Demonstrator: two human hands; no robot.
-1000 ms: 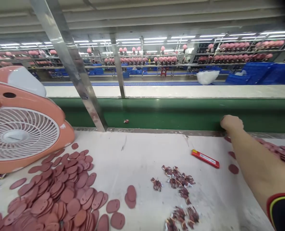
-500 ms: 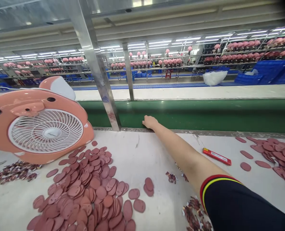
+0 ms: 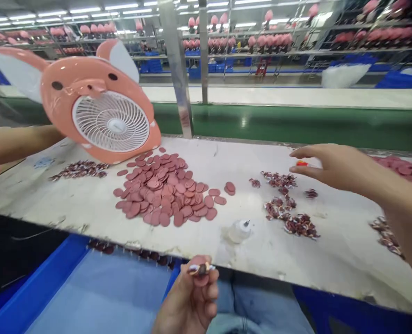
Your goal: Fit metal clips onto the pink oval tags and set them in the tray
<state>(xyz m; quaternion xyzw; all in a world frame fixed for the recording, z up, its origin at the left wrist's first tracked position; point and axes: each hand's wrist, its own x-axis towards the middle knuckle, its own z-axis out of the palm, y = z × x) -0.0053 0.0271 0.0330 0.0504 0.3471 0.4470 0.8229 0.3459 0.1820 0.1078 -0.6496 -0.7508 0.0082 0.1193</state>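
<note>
My left hand [image 3: 192,301] is low in the middle, in front of the table edge, its fingers closed on an oval pink disc [image 3: 201,279] with a small brown-and-white piece against it. On the right, my right hand [image 3: 319,162] hovers over the table with thumb and fingers apart. A red box [image 3: 301,163] shows through that gap and seems to lie on the table behind the hand. Small brown-and-white pieces [image 3: 301,226] form clusters below it. Left of centre spreads a heap of pink discs [image 3: 171,185]. A small white bottle [image 3: 239,231] stands near the front edge.
A pink pig-shaped fan [image 3: 146,116] stands at the back left, with another person's arm [image 3: 21,141] beside it. A metal post [image 3: 181,93] rises behind the table [image 3: 98,208], along a green belt [image 3: 296,123]. A blue bin [image 3: 49,273] is at lower left.
The view has tilted down and shifted. My right hand has moved back from the green belt to above the red box. My left hand, the bottle and another person's arm have come into view.
</note>
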